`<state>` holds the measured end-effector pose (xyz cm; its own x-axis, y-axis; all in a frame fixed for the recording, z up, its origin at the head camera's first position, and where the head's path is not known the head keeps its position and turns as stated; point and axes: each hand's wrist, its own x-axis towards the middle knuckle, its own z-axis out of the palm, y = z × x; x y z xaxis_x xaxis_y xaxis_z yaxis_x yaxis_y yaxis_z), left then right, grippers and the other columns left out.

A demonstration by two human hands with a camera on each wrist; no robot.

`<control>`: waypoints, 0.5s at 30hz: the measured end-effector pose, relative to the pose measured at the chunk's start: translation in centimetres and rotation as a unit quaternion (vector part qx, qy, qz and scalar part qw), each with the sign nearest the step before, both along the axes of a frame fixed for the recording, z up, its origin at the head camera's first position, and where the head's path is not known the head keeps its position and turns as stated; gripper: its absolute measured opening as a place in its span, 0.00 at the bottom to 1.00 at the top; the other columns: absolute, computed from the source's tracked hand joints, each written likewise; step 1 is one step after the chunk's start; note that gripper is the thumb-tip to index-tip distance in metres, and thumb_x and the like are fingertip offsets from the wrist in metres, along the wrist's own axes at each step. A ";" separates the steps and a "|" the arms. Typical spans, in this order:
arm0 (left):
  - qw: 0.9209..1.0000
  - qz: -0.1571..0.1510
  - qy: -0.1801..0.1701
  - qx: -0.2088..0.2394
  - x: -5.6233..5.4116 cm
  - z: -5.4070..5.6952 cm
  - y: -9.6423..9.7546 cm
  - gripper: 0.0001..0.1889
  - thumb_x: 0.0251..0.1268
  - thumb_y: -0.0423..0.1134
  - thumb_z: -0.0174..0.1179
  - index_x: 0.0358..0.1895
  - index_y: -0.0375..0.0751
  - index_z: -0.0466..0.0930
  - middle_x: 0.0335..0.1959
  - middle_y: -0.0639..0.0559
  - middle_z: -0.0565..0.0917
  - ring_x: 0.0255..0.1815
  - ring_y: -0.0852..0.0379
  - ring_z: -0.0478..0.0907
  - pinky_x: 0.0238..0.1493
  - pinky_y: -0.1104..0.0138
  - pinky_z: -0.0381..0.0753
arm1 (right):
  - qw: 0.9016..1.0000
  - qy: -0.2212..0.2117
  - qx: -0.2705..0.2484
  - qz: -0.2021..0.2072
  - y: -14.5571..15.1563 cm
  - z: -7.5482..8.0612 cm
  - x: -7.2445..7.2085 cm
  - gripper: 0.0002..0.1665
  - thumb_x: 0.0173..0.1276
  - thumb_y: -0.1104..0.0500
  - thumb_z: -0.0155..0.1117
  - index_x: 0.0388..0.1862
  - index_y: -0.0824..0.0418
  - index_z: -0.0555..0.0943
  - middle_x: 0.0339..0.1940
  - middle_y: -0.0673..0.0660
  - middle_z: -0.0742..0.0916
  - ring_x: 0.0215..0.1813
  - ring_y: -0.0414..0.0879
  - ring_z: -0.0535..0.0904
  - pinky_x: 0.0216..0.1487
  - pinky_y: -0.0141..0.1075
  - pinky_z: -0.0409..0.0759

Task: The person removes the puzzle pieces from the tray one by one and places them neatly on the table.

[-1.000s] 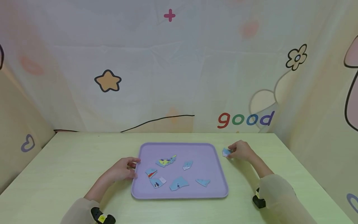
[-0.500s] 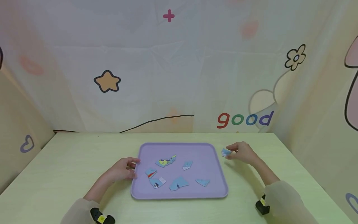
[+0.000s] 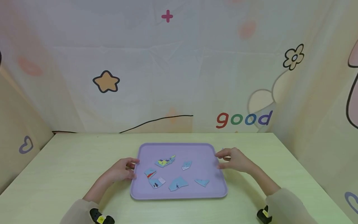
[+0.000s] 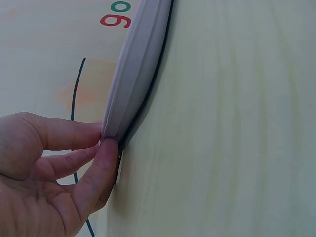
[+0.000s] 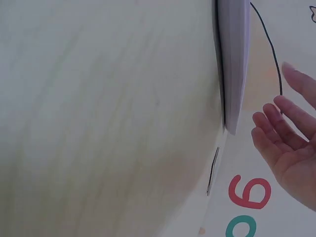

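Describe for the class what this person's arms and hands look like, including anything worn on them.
The left hand and right hand are ungloved. Pale beige fabric sleeves end short of the hands. Near each sleeve's end is a small, boxy black device with a yellow label. No cables show.

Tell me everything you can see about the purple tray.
The purple tray is a shallow rectangle with rounded corners and a raised rim. Its smooth surface looks like plastic. It appears to lie flat on the pale, wood-grained table, with six irregular, mostly light-blue printed pieces spread on it. The left hand pinches its left edge between thumb and fingers. The right hand is close to its right edge, seemingly without touching it.
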<state>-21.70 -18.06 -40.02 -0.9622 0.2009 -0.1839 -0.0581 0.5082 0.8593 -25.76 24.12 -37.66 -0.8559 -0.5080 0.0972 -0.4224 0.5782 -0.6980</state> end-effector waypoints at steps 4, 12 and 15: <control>1.000 -0.001 0.000 0.006 0.0 0.0 0.0 0.28 0.47 0.21 0.60 0.57 0.27 0.67 0.41 0.40 0.72 0.35 0.52 0.71 0.33 0.64 0.80 | 0.998 -0.032 -0.025 0.037 -0.7 0.1 0.7 0.25 0.51 0.63 0.70 0.47 0.75 0.77 0.46 0.68 0.81 0.49 0.60 0.75 0.52 0.47 0.74; 1.000 0.003 -0.006 0.007 0.0 -0.1 0.0 0.29 0.47 0.21 0.60 0.57 0.27 0.67 0.41 0.40 0.72 0.35 0.52 0.71 0.34 0.64 0.80 | 0.993 -0.089 -0.046 0.068 -1.9 -0.4 1.7 0.25 0.50 0.63 0.71 0.47 0.73 0.78 0.48 0.67 0.80 0.50 0.56 0.76 0.54 0.42 0.74; 1.000 0.003 -0.005 0.006 0.0 -0.1 0.0 0.28 0.47 0.21 0.60 0.57 0.27 0.67 0.41 0.40 0.72 0.35 0.52 0.71 0.34 0.64 0.80 | 0.990 -0.107 -0.049 0.082 -2.4 -0.5 1.9 0.25 0.50 0.63 0.71 0.47 0.73 0.78 0.48 0.66 0.80 0.50 0.56 0.76 0.54 0.43 0.74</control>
